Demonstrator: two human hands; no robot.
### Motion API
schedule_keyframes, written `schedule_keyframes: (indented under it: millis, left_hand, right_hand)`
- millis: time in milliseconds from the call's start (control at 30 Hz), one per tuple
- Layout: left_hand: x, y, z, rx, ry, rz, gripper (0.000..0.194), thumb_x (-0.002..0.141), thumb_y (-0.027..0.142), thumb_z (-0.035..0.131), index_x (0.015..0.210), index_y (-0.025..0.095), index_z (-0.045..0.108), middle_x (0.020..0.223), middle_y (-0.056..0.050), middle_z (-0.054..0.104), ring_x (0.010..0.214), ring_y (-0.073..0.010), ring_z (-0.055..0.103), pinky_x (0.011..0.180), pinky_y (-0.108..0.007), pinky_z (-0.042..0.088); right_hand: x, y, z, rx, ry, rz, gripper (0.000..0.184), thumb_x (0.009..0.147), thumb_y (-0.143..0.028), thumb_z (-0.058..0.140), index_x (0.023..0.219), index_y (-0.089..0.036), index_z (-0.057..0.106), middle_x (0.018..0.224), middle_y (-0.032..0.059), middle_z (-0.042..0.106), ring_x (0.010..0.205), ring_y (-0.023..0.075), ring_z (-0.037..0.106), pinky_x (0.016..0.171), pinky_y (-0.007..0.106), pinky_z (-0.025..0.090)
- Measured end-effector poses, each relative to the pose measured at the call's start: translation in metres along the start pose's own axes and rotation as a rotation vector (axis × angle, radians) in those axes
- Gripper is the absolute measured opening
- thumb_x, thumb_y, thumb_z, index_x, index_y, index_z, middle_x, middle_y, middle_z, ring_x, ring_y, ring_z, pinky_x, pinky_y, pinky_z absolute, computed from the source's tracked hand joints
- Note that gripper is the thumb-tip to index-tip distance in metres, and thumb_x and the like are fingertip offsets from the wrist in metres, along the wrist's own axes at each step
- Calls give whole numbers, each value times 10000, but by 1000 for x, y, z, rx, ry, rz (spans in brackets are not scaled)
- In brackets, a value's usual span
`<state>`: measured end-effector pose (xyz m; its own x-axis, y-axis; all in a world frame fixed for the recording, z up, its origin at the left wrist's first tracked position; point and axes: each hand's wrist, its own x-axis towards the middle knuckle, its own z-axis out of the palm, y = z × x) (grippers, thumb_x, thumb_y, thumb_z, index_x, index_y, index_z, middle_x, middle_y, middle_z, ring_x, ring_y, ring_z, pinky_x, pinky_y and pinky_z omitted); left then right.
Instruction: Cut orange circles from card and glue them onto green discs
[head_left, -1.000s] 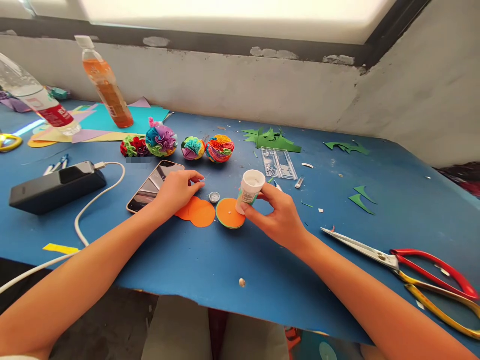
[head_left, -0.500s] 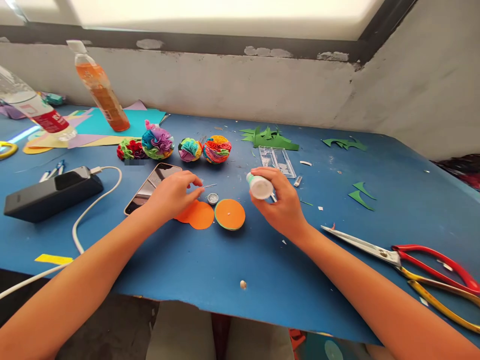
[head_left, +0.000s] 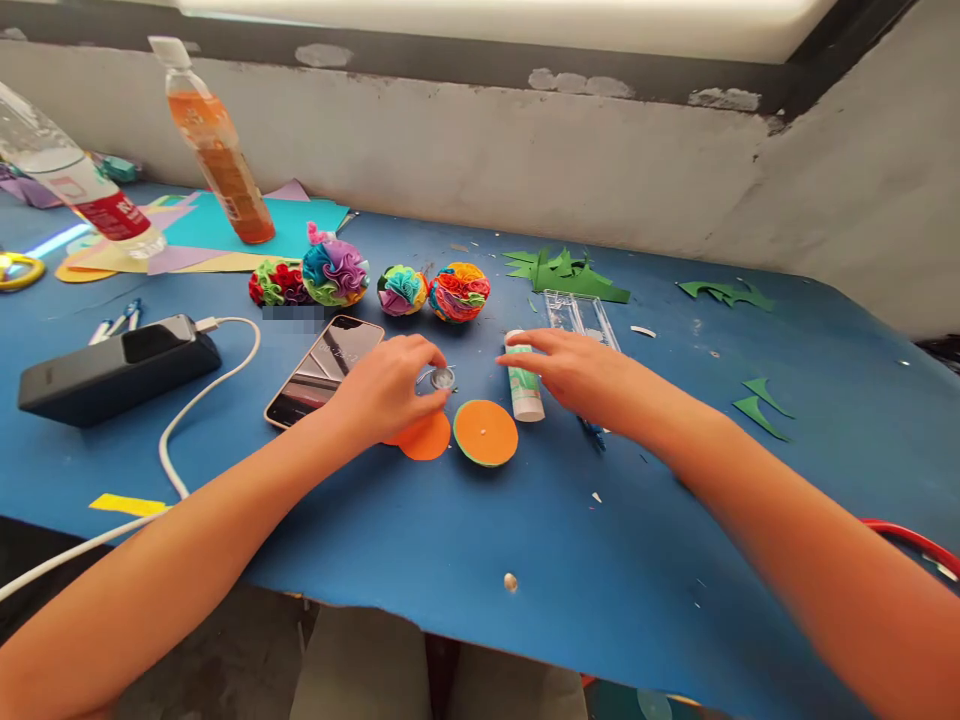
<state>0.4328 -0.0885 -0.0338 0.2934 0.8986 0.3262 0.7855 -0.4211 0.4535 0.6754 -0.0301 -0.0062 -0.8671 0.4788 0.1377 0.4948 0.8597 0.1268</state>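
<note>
My left hand (head_left: pixel 397 388) has its thumb and forefinger closed around the edges of a small round silvery cap (head_left: pixel 442 378), just above the overlapping orange paper circles (head_left: pixel 425 437). A thin pin-like piece shows beside those fingertips. To the right, an orange disc with a green rim (head_left: pixel 486 433) lies on the table with a small pale dot at its middle. A white and green glue tube (head_left: pixel 525 385) rests beside it. My right hand (head_left: pixel 577 370) is over the tube's far end, fingers stretched out and apart; whether they still touch it, I cannot tell.
A phone (head_left: pixel 326 370), a black power bank (head_left: pixel 120 368) with a white cable, and two bottles (head_left: pixel 221 155) stand left. Ruffled paper balls (head_left: pixel 459 292) line the back. Green paper scraps (head_left: pixel 566 275) and a clear plastic case (head_left: pixel 581 315) lie right; red scissor handles (head_left: pixel 915 545) show at the edge.
My right hand has put the glue tube down on the table and loosened its fingers. My left hand has moved right and closed on the small round cap. The view has shifted slightly.
</note>
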Motion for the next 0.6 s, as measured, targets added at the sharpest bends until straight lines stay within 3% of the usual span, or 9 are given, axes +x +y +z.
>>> schedule_keyframes:
  millis: [100, 167, 233, 333, 433, 600]
  left_hand:
    - [2, -3, -17, -60, 220, -102, 234, 751, 210, 606, 978, 153, 622, 904, -41, 659, 785, -168, 591, 715, -288, 480]
    - [3, -5, -26, -103, 311, -153, 251, 740, 181, 604, 988, 150, 621, 907, -34, 659, 740, -145, 583, 667, -263, 474]
    - [3, -6, -31, -157, 345, -185, 254, 732, 171, 608, 985, 152, 625, 910, -30, 659, 719, -132, 576, 645, -251, 471]
    - [4, -6, -32, -272, 321, -189, 268, 740, 201, 621, 1005, 161, 629, 937, -28, 661, 727, -126, 583, 657, -250, 482]
    - [5, -6, -30, -377, 232, -172, 288, 746, 243, 630, 1027, 175, 632, 990, -35, 661, 739, -127, 595, 674, -258, 499]
    - [4, -5, -25, -446, 187, -155, 294, 738, 269, 655, 1020, 186, 642, 996, -39, 661, 759, -132, 603, 683, -261, 510]
  right_hand:
    - [32, -10, -3, 199, 54, 39, 288, 839, -82, 509, 1069, -180, 650, 1103, 106, 641, 954, 219, 619, 770, 353, 511]
    - [57, -17, 2, 325, -18, 19, 181, 821, -163, 605, 989, -173, 670, 1026, 83, 652, 868, 196, 623, 732, 320, 500]
    - [77, -21, 10, 406, -105, 17, 135, 785, -137, 639, 913, -168, 674, 935, 52, 647, 772, 160, 611, 675, 279, 480]
    - [91, -22, 22, 462, -185, 0, 117, 778, -63, 597, 801, -164, 651, 855, 23, 617, 704, 123, 580, 617, 235, 439]
    - [88, -26, 26, 411, -205, -29, 166, 795, -20, 522, 758, -154, 613, 852, 37, 603, 723, 129, 568, 614, 231, 422]
    - [67, -29, 13, 273, -130, 45, 233, 743, 35, 456, 821, -162, 554, 820, 39, 627, 700, 148, 557, 582, 239, 394]
